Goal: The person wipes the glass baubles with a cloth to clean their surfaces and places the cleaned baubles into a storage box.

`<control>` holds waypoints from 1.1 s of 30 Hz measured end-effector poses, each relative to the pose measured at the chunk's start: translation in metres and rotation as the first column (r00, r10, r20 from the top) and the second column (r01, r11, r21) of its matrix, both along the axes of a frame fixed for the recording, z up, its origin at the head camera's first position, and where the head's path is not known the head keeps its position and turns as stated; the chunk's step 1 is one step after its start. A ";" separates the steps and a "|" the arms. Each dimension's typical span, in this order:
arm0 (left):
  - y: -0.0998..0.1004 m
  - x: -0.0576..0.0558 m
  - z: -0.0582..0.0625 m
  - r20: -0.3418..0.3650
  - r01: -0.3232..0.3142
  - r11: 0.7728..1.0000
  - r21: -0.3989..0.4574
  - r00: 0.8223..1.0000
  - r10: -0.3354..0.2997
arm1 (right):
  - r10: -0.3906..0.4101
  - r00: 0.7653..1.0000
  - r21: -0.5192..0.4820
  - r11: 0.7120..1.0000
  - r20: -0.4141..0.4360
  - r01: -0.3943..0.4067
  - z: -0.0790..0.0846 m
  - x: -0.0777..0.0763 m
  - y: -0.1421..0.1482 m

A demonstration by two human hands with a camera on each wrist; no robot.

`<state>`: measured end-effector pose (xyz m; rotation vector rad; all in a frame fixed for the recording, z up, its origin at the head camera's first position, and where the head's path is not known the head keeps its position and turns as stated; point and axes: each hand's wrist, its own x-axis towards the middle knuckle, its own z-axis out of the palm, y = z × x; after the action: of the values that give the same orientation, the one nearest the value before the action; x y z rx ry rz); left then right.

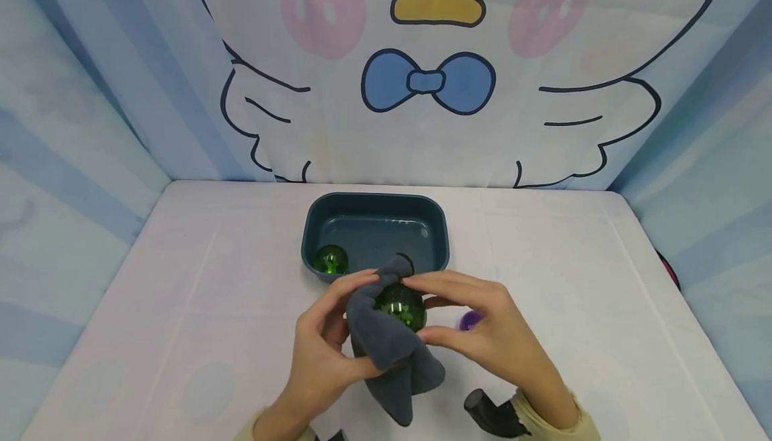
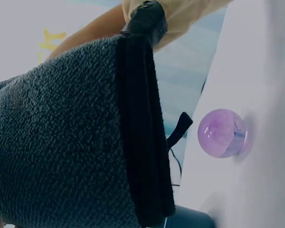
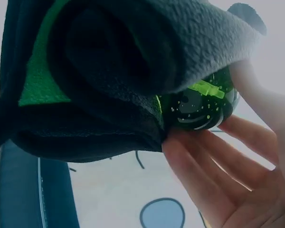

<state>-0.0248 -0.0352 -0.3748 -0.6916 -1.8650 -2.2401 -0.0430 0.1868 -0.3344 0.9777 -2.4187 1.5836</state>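
Note:
My left hand (image 1: 326,344) grips a dark grey cloth (image 1: 386,334) from the left, its loose corners hanging down toward me. The cloth wraps partly around a clear green ball (image 1: 403,305). From the right, my right hand (image 1: 482,307) holds that ball between thumb and fingers. Bits of bright green show inside the ball (image 3: 199,107) in the right wrist view, where the right fingers (image 3: 194,166) touch it beneath a fold of cloth. In the left wrist view the cloth (image 2: 61,128) fills much of the picture and hides the ball.
Just beyond the hands stands a dark blue tray (image 1: 374,198), with another green ball (image 1: 330,260) in its near left corner. A purple ball (image 1: 469,320) lies on the white table (image 1: 199,307), partly behind the right hand. Printed curtains surround the table's back and sides.

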 end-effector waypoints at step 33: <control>-0.001 -0.001 0.001 0.044 -0.029 0.999 -0.025 0.999 0.030 | -0.099 0.973 -0.044 0.993 0.210 0.111 -0.001 0.005 -0.008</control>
<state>-0.0262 -0.0363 -0.3741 -0.6186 -1.9128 -2.2361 -0.0383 0.1793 -0.3350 0.6933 -2.4955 1.7849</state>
